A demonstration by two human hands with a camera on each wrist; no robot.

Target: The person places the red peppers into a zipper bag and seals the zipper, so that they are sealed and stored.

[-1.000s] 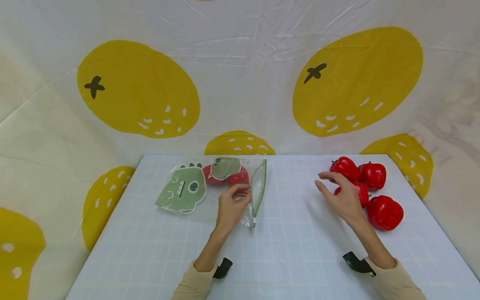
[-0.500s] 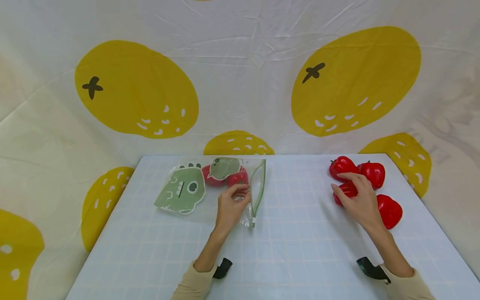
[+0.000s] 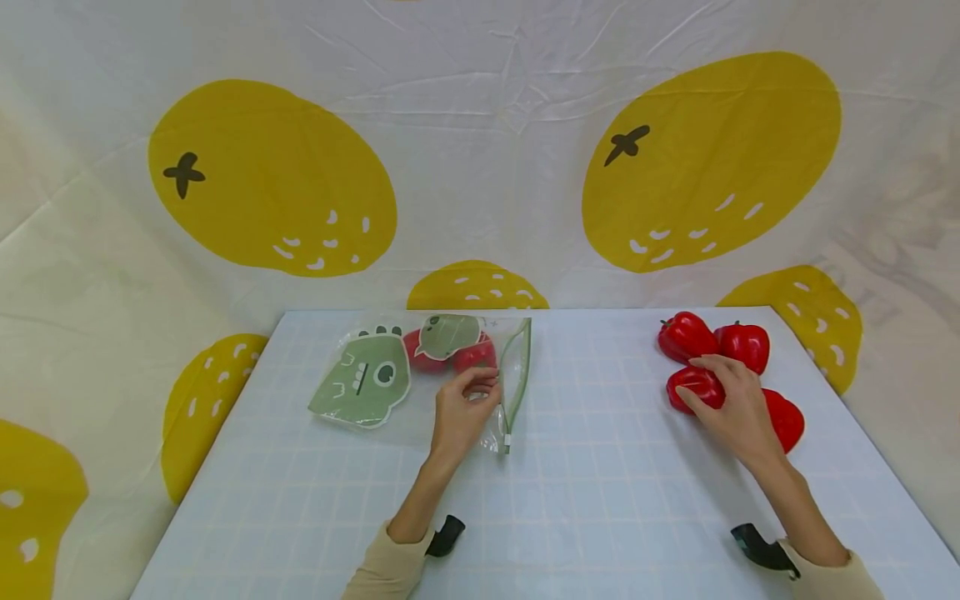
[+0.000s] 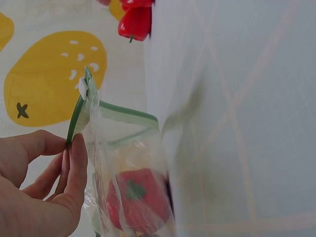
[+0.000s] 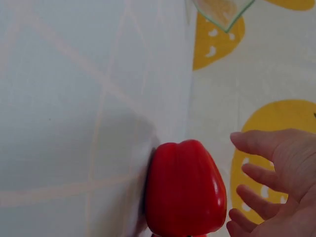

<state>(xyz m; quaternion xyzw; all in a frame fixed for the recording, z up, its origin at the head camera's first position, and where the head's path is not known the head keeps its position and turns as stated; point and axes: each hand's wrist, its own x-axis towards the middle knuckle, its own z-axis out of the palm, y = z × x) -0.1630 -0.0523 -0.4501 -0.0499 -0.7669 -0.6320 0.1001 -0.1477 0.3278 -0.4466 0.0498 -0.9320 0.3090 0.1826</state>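
With thumb and forefinger my left hand [image 3: 465,412] pinches the green zip edge [image 4: 75,116] of a clear zip bag [image 3: 420,421]. The bag has green cartoon prints, and its mouth gapes toward the right. Inside it are red bell peppers [image 4: 143,200], partly hidden by a print. On the right, my right hand [image 3: 735,412] reaches over a red bell pepper [image 3: 697,387], thumb and fingers spread around it. In the right wrist view the fingers stand slightly apart from that pepper [image 5: 185,190].
Two more red bell peppers, one at the back left [image 3: 686,336] and one at the back right [image 3: 742,346], lie behind my right hand. Another pepper [image 3: 787,421] is partly hidden by it. A fruit-print cloth [image 3: 487,183] hangs behind the table [image 3: 585,517].
My right hand has moved right and lowered toward the nearest-left pepper of the group. The left hand keeps its pinch on the bag edge, and the bag has stayed in place.
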